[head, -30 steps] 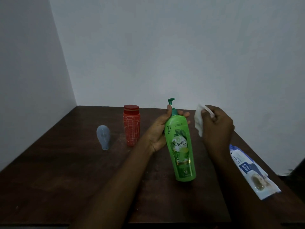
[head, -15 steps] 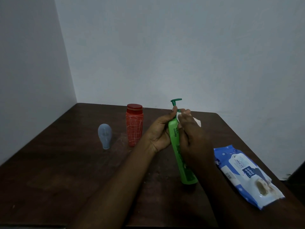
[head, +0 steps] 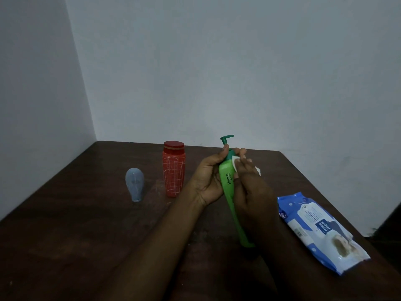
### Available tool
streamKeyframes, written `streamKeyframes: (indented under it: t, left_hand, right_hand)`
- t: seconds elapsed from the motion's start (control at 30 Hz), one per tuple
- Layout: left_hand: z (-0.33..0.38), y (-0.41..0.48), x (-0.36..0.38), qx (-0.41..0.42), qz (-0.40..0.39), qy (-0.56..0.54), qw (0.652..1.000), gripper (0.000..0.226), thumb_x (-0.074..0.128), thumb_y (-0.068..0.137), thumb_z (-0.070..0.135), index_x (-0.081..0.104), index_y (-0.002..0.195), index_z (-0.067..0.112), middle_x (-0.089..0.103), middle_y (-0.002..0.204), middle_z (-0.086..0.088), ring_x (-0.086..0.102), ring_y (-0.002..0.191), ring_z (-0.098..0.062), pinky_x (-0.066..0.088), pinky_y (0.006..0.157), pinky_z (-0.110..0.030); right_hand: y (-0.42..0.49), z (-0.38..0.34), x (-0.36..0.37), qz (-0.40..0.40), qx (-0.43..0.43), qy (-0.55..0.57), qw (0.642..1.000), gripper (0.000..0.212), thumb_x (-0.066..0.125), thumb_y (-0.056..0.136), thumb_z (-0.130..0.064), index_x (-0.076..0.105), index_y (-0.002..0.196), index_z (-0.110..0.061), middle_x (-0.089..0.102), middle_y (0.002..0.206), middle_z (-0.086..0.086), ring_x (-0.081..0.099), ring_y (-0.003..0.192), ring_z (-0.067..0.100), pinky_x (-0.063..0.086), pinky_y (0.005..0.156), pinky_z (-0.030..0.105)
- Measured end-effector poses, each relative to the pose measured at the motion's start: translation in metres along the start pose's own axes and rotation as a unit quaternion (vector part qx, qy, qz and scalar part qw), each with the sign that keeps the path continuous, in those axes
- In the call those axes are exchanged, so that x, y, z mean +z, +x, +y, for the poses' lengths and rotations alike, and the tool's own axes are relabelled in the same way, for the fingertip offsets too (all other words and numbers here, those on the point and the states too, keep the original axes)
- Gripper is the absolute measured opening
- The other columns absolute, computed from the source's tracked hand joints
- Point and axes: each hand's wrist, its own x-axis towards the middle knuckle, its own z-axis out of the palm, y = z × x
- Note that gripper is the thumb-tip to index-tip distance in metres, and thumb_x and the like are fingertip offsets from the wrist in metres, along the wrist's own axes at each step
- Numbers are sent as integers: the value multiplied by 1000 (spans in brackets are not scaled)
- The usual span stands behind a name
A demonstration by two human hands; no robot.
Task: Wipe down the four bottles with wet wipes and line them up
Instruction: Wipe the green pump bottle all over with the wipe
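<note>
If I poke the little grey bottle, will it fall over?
Probably. The grey bottle stands on its narrow end with the wide part on top, so it looks tippy. Its rounded body might then roll on the table.

Three bottles here: one green pump bottle (head: 227, 181), one red bottle (head: 174, 170), one grey-blue bottle (head: 134, 184). One wet wipe (head: 235, 162), one wipes pack (head: 321, 231), one table (head: 86, 235). Two hands: left hand (head: 208, 177), right hand (head: 251, 192).

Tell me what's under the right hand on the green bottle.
A white wet wipe, held against the green bottle just below its pump; edges show past the right hand. The rest and the bottle's front are covered.
</note>
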Motion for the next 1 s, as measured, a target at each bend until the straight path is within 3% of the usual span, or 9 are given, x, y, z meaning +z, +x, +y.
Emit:
streamKeyframes:
  t: [0.1,0.17,0.3,0.37,0.43,0.5,0.6,0.77,1.0]
  left_hand:
    - [-1,0,-1,-16,-1,-4,1000,67,73,91,29,50,145,-3,58,137,-13,55,131,-29,38,120,-45]
    - [1,-1,0,-16,-3,-2,1000,82,75,89,30,37,154,-3,53,143,-14,58,129,-28,45,115,-42]
    - [2,-2,2,-7,-9,7,1000,54,71,92,29,57,134,-1,66,130,-11,65,118,-24,44,115,-40]
    - [2,-3,3,-5,-5,6,1000,59,72,91,29,53,139,-1,66,129,-11,64,119,-24,43,116,-41]
    - [2,-3,3,-2,-13,13,1000,70,77,88,29,48,145,-1,62,135,-13,58,130,-29,40,119,-44]
    - [0,-3,3,-3,-25,23,999,63,79,88,30,57,136,-3,61,138,-17,46,143,-33,31,124,-48]
    - [2,-3,1,0,-36,21,999,53,78,88,30,65,128,-3,65,132,-17,52,139,-32,36,121,-47]
    - [16,-6,0,44,-31,-2,999,27,61,101,29,69,105,3,62,122,-8,61,115,-23,47,110,-41]
    - [37,-5,-3,74,24,1,997,33,65,97,33,75,101,2,67,118,-10,62,108,-21,39,120,-41]
  right_hand:
    - [8,-3,-1,-6,28,10,1000,49,42,99,-23,59,141,-3,56,148,13,50,140,24,37,115,28]
    - [8,-6,-2,-8,20,-4,1000,49,43,99,-22,60,140,-3,56,148,14,50,140,26,41,115,34]
    - [2,-7,-6,-30,-63,-56,996,45,50,98,-16,60,140,-5,57,147,15,49,142,28,45,114,43]
    - [3,-2,-7,-36,-88,-67,993,45,50,98,-16,61,139,-5,58,146,14,51,140,29,47,112,46]
    - [10,2,-10,-36,-56,-42,997,46,46,98,-19,62,139,-7,59,146,11,53,139,26,49,109,48]
    - [17,5,-14,-34,8,25,999,46,46,98,-19,61,141,-11,58,147,6,52,140,18,48,110,47]
    - [20,1,-16,-21,26,67,997,45,50,99,-17,60,142,-14,57,148,2,51,140,11,46,111,36]
    - [23,1,-5,-54,-91,35,994,46,47,98,-23,62,140,-11,57,148,5,51,141,17,42,115,30]
    - [53,19,15,-85,-235,36,968,41,53,97,-18,67,134,-10,59,146,6,48,143,19,52,106,44]
